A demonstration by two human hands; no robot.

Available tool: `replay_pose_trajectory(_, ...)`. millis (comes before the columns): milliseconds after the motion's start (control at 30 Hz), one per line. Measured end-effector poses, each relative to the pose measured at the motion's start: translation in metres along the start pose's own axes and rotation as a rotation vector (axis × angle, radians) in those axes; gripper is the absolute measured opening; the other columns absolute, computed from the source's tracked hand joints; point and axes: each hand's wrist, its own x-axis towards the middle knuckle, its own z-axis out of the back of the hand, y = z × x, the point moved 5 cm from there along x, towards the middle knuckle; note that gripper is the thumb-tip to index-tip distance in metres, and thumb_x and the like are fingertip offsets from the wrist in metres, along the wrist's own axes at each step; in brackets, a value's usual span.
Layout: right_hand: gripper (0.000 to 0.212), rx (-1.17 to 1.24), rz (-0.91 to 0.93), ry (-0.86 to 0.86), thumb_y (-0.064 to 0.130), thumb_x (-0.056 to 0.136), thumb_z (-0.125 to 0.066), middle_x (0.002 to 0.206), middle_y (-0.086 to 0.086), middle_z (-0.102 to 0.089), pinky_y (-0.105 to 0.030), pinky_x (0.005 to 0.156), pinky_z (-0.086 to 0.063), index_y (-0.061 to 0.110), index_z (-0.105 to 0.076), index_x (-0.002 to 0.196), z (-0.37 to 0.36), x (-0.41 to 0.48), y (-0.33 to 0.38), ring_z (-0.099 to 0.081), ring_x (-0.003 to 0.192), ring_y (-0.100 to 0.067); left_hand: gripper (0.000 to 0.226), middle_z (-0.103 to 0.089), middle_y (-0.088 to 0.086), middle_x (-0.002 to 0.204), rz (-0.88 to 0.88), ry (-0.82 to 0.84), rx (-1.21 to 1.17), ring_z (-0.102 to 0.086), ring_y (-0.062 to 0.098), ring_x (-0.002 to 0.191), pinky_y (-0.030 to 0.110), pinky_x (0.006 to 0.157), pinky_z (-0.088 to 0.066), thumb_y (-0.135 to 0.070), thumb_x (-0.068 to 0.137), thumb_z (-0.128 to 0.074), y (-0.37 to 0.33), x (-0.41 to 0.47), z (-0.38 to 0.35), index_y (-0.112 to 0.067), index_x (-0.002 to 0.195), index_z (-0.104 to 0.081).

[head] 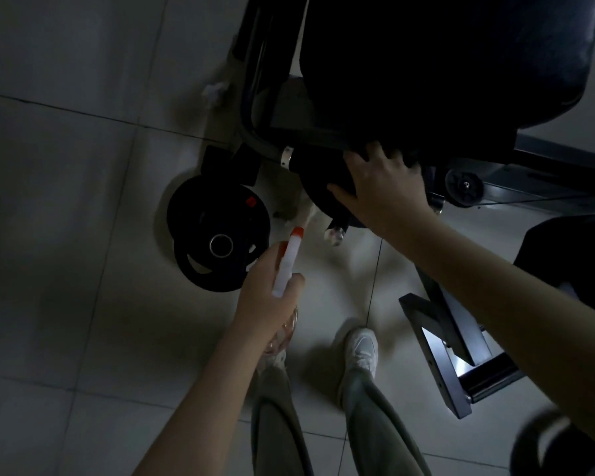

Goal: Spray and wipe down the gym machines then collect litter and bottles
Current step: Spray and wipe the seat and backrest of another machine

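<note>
Left hand [268, 297] grasping spray bottle [287, 266]; right hand [382, 187] flat on gym machine [443, 63].
Orange-tipped nozzle points forward from the left hand toward the machine. Right hand is released, fingers spread, resting on a black surface. Weight plates [217, 231] lie on the floor [66, 201] just left of the left hand.

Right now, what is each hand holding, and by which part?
The left hand grips the spray bottle at its neck, under the white head. The right hand holds nothing; it rests spread on a black plate.
</note>
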Motion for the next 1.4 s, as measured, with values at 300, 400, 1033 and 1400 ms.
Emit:
replay_pose_trajectory(300,0.034,0.090,0.021,-0.005,0.025,0.099,-0.045,0.113,-0.020,-0.052,-0.043,0.076,-0.047,0.008,-0.044,0.128,0.020,0.007,0.003,-0.053,0.103,-0.039,0.033,-0.058,0.002,0.099,0.022,-0.089,-0.048,-0.056,0.005,0.086,0.010,0.069,-0.043,-0.011,0.089,-0.052,-0.001,0.015,0.023,-0.013,0.122,-0.052)
replay_pose_trajectory(400,0.055,0.177,0.079,0.042,0.038,0.095,-0.048,0.130,-0.018,-0.043,-0.044,0.088,-0.047,0.014,-0.032,0.142,0.013,0.017,0.025,-0.044,0.119,-0.034,0.034,-0.058,-0.005,0.096,0.035,-0.115,-0.060,-0.054,-0.008,0.082,0.001,0.069,-0.041,-0.005,0.090,-0.054,0.000,0.015,0.027,-0.017,0.122,-0.053)
replay_pose_trajectory(1033,0.041,0.025,0.146,0.025,0.020,0.099,-0.041,0.126,-0.020,-0.049,-0.036,0.079,-0.047,0.002,-0.036,0.135,-0.008,0.060,0.070,-0.048,0.113,-0.034,0.039,-0.046,-0.011,0.106,0.045,-0.153,-0.007,-0.046,-0.010,0.086,-0.004,0.069,-0.035,-0.009,0.092,-0.055,0.009,0.014,0.046,-0.010,0.130,-0.048)
replay_pose_trajectory(1400,0.052,-0.239,-0.090,-0.039,0.021,0.091,-0.050,0.123,-0.024,-0.049,-0.043,0.091,-0.043,0.006,-0.037,0.139,-0.001,0.003,0.041,-0.055,0.104,-0.037,0.037,-0.048,0.002,0.116,-0.014,-0.157,0.015,-0.049,-0.006,0.091,-0.003,0.072,-0.037,-0.013,0.090,-0.055,0.015,0.008,0.047,-0.010,0.126,-0.050)
